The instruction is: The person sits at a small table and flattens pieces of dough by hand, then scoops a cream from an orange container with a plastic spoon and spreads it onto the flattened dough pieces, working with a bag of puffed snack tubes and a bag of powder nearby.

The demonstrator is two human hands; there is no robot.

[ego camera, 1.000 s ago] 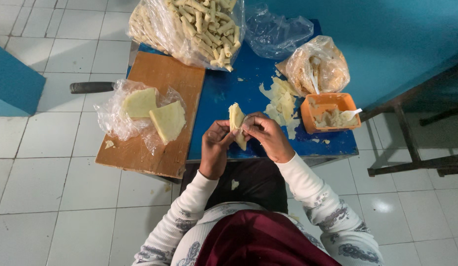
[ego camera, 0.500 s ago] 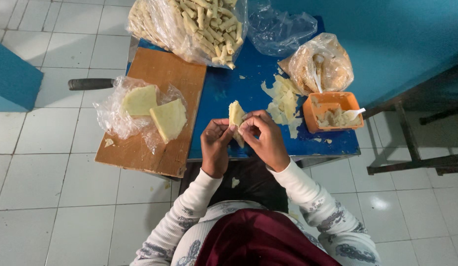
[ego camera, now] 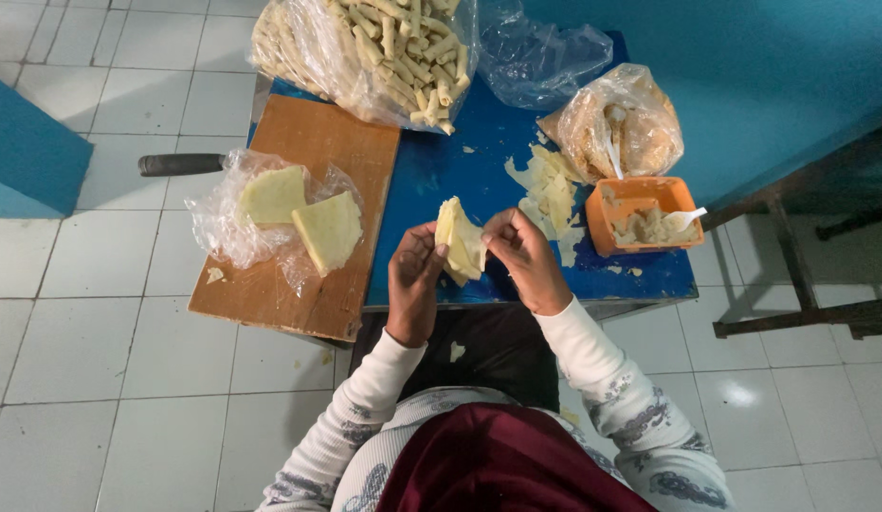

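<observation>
Both of my hands hold one pale yellow pastry wrapper (ego camera: 457, 242) over the front edge of the low blue table (ego camera: 441, 171). My left hand (ego camera: 413, 280) cups it from below and from the left. My right hand (ego camera: 522, 258) pinches its right edge with the fingertips. The wrapper is folded and stands partly upright between the hands. Just beyond them lies a loose pile of torn wrappers (ego camera: 545, 194) on the table.
A wooden board (ego camera: 299, 152) at left carries a clear bag with two stacks of cut wrappers (ego camera: 303, 216); a dark knife handle (ego camera: 180, 164) pokes out behind it. At the back lies a bag of rolled sticks (ego camera: 393, 43). An orange tub (ego camera: 645, 213) with filling and a white spoon, a filled bag (ego camera: 616, 123).
The wrapper has been folded further and now stands more upright; my right hand's fingers have shifted along its right edge. The view is slightly nearer.
</observation>
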